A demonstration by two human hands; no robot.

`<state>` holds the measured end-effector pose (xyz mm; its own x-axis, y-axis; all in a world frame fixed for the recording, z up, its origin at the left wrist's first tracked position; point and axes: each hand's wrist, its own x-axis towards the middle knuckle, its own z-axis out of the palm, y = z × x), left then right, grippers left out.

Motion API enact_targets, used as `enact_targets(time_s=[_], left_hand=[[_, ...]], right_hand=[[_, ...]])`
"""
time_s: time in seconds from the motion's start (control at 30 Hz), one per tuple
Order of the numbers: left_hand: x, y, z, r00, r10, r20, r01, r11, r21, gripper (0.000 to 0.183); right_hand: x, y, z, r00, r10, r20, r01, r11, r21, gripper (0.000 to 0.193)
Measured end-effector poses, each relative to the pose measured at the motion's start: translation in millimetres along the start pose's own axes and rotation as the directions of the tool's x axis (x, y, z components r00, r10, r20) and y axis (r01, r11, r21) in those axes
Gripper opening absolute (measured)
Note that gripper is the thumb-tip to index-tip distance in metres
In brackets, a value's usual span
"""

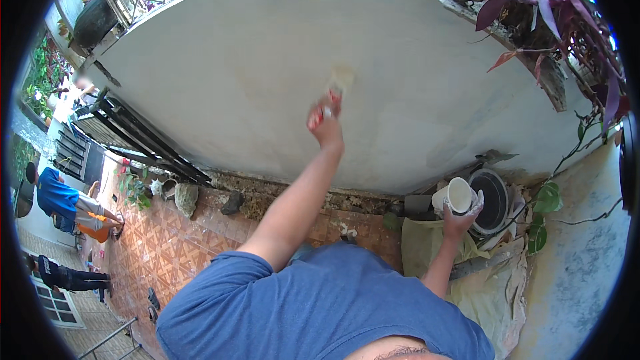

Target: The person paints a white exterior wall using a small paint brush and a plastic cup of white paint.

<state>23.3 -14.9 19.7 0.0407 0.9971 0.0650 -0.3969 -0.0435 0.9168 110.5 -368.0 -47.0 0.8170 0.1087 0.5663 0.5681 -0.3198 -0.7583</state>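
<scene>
A smooth plastered wall [267, 47], off-white with cloudy grey and yellowish patches, fills the middle of the scene, its edges bowed by the lens. Before its centre is a brush [335, 95] with a red handle and a pale, blurred bristle end; whether the bristles touch the plaster, I cannot tell. The left hand [325, 123] grips the handle, fingers curled closely around it.

Lower on the right, the right hand [467, 217] holds a round white cup [459, 197], its open mouth showing a creamy inside. The fingers bend around the cup's side, smeared with white.

Just beside the cup stands a round, dark bucket [492, 193]. Below it lies a wrinkled, pale yellowish sheet [427, 247]. Leftward stretches a floor [213, 233] of brownish-orange patterned tiles, with a rough, lumpy stone [187, 199] near the wall's foot. A plant [493, 10] with long purple leaves hangs at upper right. Far left, a person in a blue shirt [59, 193] stands well apart.
</scene>
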Motion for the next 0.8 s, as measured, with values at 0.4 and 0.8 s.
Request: enact_targets(time_s=[0.4,0.8], left_hand=[[57,135,22,0.98,0.156,0.127,-0.074,0.866,-0.495,0.01],[35,-26,-114,0.959,-0.269,-0.088,0.233,0.926,-0.297,0.016]], right_hand=[[2,-7,-10,0.998,0.059,0.003,-0.058,0.996,-0.065,0.093],[-2,-16,5,0.993,0.004,0.115,-0.008,0.999,0.031,0.09]])
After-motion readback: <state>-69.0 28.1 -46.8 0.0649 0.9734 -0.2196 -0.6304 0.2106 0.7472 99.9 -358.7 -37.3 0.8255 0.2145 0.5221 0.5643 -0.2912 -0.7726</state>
